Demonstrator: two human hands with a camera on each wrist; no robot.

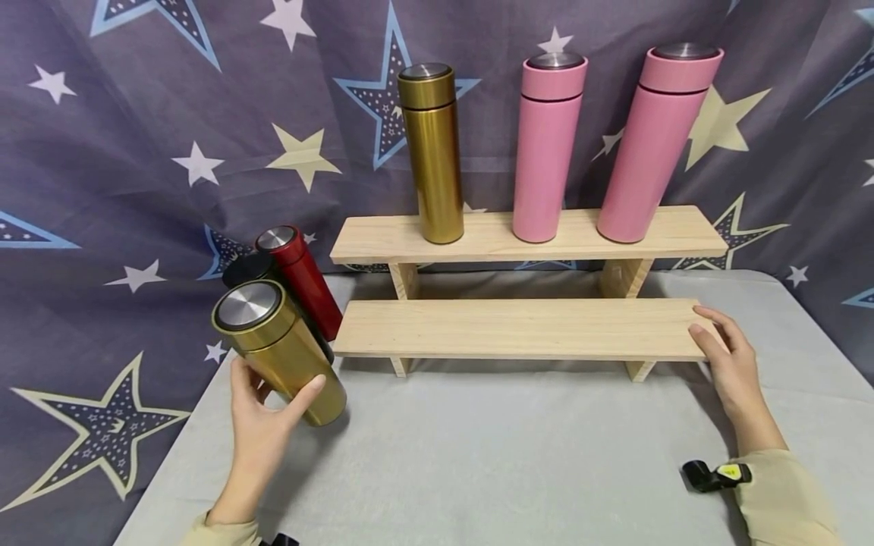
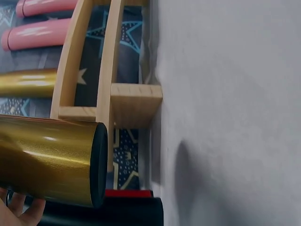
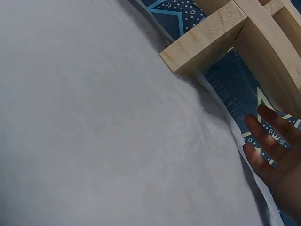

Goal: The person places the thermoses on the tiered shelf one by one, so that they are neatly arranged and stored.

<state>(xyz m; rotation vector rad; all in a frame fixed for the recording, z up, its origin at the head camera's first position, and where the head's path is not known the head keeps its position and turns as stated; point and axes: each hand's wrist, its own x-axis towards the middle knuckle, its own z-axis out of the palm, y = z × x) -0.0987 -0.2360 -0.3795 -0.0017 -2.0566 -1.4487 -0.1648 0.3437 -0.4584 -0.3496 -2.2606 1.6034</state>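
My left hand [image 1: 262, 425] grips a gold thermos bottle [image 1: 290, 364], with the thumb on its near side. In the left wrist view, the bottle's dark base shows in full beside the shelf. Just behind it stand a black thermos bottle [image 2: 127, 212], mostly covered in the head view, and a red thermos bottle [image 1: 310, 284]. At the right end of the lower tier of a wooden two-tier shelf [image 1: 512, 327], my right hand [image 1: 736, 364] rests with thumb and forefinger on the board. Its other fingers [image 3: 265, 136] extend loosely in the right wrist view.
On the upper tier stand another gold thermos bottle [image 1: 433, 163] at the left and two pink thermos bottles, one [image 1: 548, 152] near the middle and one [image 1: 658, 148] to the right. A star-patterned curtain [image 1: 205, 98] hangs behind the grey cloth-covered table [image 1: 492, 455].
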